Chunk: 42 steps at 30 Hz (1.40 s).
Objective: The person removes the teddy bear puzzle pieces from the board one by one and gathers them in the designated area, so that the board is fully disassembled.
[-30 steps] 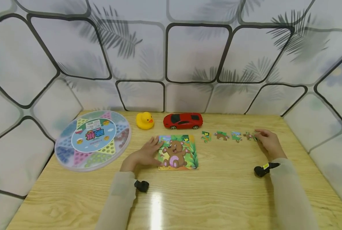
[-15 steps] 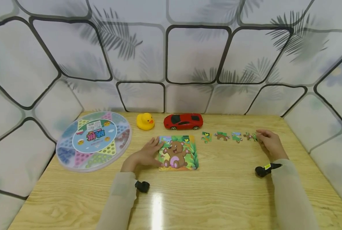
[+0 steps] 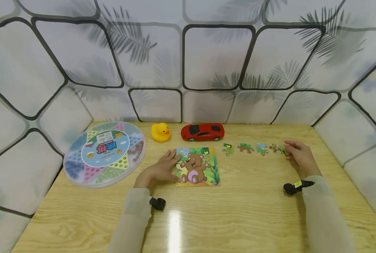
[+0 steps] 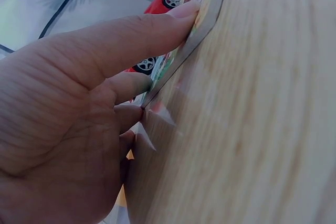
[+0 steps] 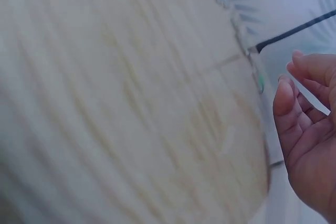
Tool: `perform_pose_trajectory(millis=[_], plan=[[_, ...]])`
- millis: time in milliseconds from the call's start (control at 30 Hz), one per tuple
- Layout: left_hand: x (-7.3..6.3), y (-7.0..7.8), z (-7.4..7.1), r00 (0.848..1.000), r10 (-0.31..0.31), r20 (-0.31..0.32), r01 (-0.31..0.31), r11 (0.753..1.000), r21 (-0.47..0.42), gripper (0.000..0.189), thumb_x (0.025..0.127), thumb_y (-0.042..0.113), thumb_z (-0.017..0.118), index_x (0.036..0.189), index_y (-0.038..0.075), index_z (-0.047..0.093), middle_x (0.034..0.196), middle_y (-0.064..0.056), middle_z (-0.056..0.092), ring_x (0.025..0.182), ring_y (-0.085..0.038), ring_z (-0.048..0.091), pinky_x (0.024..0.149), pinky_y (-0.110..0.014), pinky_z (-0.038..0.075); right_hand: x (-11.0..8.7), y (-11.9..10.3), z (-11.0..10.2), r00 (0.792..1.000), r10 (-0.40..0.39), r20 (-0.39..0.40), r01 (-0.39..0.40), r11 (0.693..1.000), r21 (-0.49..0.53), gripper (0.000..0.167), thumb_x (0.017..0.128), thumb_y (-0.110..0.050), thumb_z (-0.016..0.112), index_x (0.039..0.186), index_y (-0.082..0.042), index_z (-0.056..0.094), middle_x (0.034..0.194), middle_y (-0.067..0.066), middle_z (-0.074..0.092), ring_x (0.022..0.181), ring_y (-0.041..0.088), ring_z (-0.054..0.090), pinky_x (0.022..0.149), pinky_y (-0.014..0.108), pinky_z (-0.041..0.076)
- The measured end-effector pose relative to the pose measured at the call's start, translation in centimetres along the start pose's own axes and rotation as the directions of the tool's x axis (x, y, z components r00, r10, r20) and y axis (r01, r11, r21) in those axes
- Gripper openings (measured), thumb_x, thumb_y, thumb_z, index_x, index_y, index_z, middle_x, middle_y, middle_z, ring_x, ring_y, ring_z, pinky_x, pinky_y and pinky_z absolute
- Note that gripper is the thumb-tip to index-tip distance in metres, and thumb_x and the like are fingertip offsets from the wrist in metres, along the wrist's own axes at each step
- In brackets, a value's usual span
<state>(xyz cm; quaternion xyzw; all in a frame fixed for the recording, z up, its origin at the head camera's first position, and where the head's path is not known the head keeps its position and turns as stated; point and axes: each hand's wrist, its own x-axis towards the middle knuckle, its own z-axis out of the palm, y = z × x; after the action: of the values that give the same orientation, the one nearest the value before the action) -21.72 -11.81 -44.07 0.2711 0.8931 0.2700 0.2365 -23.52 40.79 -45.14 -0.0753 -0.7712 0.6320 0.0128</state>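
My left hand (image 3: pixel 160 168) lies spread at the left side of a jigsaw puzzle board (image 3: pixel 197 167) with a brown bear picture. In the left wrist view, the thumb of the left hand (image 4: pixel 63 108) rests on the board's edge, its other fingertips along the rim further back. To the right, my right hand (image 3: pixel 298 156) is just beside a jigsaw piece (image 3: pixel 275 148), the last of a row on the table. The right wrist view shows a gap between thumb and fingers of the right hand (image 5: pixel 310 114), with nothing held.
Several puzzle pieces, among them a brown one (image 3: pixel 245 148), lie in a row right of the board. Behind the board are a red toy car (image 3: pixel 202 132) and a yellow rubber duck (image 3: pixel 160 132). A round Chinese checkers board (image 3: pixel 105 149) lies at left. A patterned cloth (image 3: pixel 217 59) rises behind the table.
My right hand has shifted slightly right, its fingertips drawing back from the end piece. The left hand stays on the board; the whole head view has shifted a little.
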Motion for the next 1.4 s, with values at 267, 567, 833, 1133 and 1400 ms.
perform_pose_trajectory(millis=[267,567,833,1133,1400], plan=[[-0.1,0.0,-0.1,1.0,0.007,-0.006,-0.007,1.0,-0.017,0.096,0.081,0.037,0.073,0.151,0.002,0.015,0.156,-0.02,-0.008,0.142,-0.037,-0.013,0.113,-0.053,-0.001,-0.9,-1.5,1.2,0.998,-0.061,0.006,0.061,0.993,-0.105,0.021,0.095,-0.023,0.058,0.114,-0.016,0.062,0.083,-0.008,0.058,0.069,0.002,0.055,0.061,0.017,0.051],[0.0,0.0,0.0,1.0,-0.002,-0.005,0.002,1.0,-0.019,0.095,0.082,0.035,0.072,0.151,0.004,0.015,0.156,-0.019,-0.009,0.142,-0.036,-0.014,0.113,-0.052,-0.002,-1.5,-2.6,3.4,0.99,-0.129,0.063,0.128,0.991,0.031,0.017,0.093,-0.019,0.061,0.11,-0.017,0.066,0.081,-0.008,0.061,0.07,0.005,0.056,0.061,0.017,0.05],[-0.1,0.1,-0.1,1.0,-0.004,-0.006,0.004,0.999,-0.033,0.095,0.082,0.034,0.073,0.151,0.004,0.015,0.156,-0.019,-0.009,0.142,-0.036,-0.014,0.113,-0.053,-0.002,-1.9,-4.3,6.7,0.962,-0.221,0.161,0.223,0.975,0.009,0.021,0.095,-0.014,0.057,0.115,-0.016,0.065,0.081,-0.008,0.061,0.068,0.007,0.057,0.061,0.019,0.05],[-0.1,0.2,-0.1,1.0,-0.001,-0.003,0.001,1.0,-0.015,0.094,0.083,0.035,0.072,0.151,0.002,0.015,0.156,-0.02,-0.009,0.142,-0.036,-0.014,0.113,-0.052,-0.001,-2.7,-5.7,11.9,0.931,-0.231,0.283,0.253,0.966,-0.045,0.03,0.095,-0.02,0.058,0.122,-0.006,0.06,0.088,0.0,0.06,0.071,0.013,0.057,0.063,0.023,0.051],[-0.1,0.1,-0.1,1.0,0.002,-0.002,-0.002,1.0,-0.013,0.094,0.083,0.035,0.071,0.151,0.003,0.015,0.156,-0.02,-0.01,0.142,-0.036,-0.015,0.113,-0.052,-0.002,-3.3,-6.0,17.1,0.907,-0.187,0.376,0.217,0.976,-0.037,0.044,0.094,-0.018,0.06,0.126,0.009,0.051,0.09,0.01,0.058,0.068,0.012,0.055,0.062,0.028,0.051]])
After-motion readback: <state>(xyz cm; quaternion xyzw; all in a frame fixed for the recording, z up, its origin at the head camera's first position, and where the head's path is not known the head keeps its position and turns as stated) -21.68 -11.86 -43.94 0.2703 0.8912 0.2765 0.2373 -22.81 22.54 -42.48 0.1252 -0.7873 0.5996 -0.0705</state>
